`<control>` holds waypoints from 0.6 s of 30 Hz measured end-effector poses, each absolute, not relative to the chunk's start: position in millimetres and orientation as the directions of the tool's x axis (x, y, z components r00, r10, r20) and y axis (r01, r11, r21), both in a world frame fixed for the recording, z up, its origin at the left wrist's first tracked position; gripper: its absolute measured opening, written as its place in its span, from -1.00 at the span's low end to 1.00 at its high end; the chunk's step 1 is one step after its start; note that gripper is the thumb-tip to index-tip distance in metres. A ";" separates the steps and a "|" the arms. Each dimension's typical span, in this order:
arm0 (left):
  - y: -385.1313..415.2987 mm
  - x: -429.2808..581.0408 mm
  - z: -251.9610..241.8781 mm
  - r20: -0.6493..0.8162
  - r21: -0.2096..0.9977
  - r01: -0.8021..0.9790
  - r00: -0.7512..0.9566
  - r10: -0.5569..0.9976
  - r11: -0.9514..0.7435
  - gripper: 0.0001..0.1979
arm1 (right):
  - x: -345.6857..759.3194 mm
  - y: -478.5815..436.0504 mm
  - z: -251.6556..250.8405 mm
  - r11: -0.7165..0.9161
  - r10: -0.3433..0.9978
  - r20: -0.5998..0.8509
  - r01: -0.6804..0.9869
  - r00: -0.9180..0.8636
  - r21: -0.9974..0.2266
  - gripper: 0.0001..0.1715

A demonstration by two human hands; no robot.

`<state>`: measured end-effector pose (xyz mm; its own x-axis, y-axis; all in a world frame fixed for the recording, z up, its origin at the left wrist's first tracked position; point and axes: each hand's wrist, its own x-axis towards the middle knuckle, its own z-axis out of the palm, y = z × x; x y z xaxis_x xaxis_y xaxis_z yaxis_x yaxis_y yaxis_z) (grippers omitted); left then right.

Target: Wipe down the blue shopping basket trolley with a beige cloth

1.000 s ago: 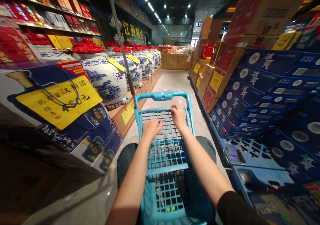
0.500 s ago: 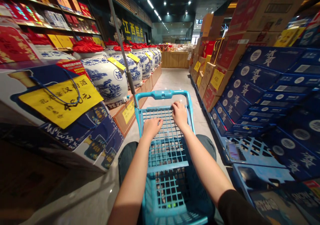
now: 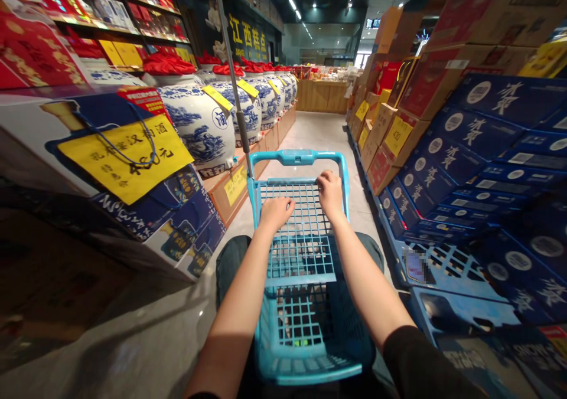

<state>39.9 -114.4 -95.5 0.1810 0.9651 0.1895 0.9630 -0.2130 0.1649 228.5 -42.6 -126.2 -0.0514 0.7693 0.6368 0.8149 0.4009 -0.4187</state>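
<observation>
A light-blue plastic shopping basket (image 3: pixel 297 280) with gridded walls and a raised handle frame stands between my bent knees. My left hand (image 3: pixel 275 215) is closed over the grid, its thumb pressed toward the curled fingers; what it holds, if anything, is hidden. Farther right and slightly higher, my right hand (image 3: pixel 330 193) has its fingers bent around the basket's far upper rim. The handle (image 3: pixel 296 157) lies beyond both hands, and neither touches it. Small bits, one bright green, show through the lower grid; I cannot make them out.
White-and-blue jars (image 3: pixel 197 124) with red cloth tops line a wooden ledge on the left. Nearer stands a gift box (image 3: pixel 26 124) with a yellow price sign. Blue cartons (image 3: pixel 443 145) on a blue pallet (image 3: pixel 456 269) rise on the right. A grey pole (image 3: pixel 234 80) stands by the handle.
The whole view has shifted, so the basket, hands and shelves appear slightly farther right and higher. Both hands keep nearly the same place on the basket.
</observation>
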 end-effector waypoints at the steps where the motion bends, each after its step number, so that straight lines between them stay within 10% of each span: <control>1: -114.2 40.2 -95.5 0.192 0.170 0.962 0.180 0.965 -0.213 -0.60 | 227.1 -43.3 -126.9 0.394 0.768 0.639 0.818 -0.042 -0.419 -0.46; 7: -112.7 41.4 -94.3 0.170 0.168 0.965 0.175 0.970 -0.204 -0.61 | 197.1 -51.7 -132.2 0.493 0.759 0.606 0.818 -0.239 -0.296 -0.42; 14: -114.9 42.0 -93.6 0.176 0.176 0.964 0.169 0.970 -0.200 -0.62 | 240.3 -40.6 -128.2 0.343 0.770 0.634 0.793 0.069 -0.503 -0.48; 18: -113.2 43.2 -93.1 0.185 0.172 0.965 0.167 0.968 -0.199 -0.63 | 206.7 -53.0 -129.7 0.427 0.801 0.582 0.815 -0.140 -0.392 -0.47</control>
<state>43.2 -113.2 -93.1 0.1669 0.9685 0.1850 0.9649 -0.1991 0.1715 206.7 -53.0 -129.7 -0.1397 0.8012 0.5819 0.8151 0.4267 -0.3918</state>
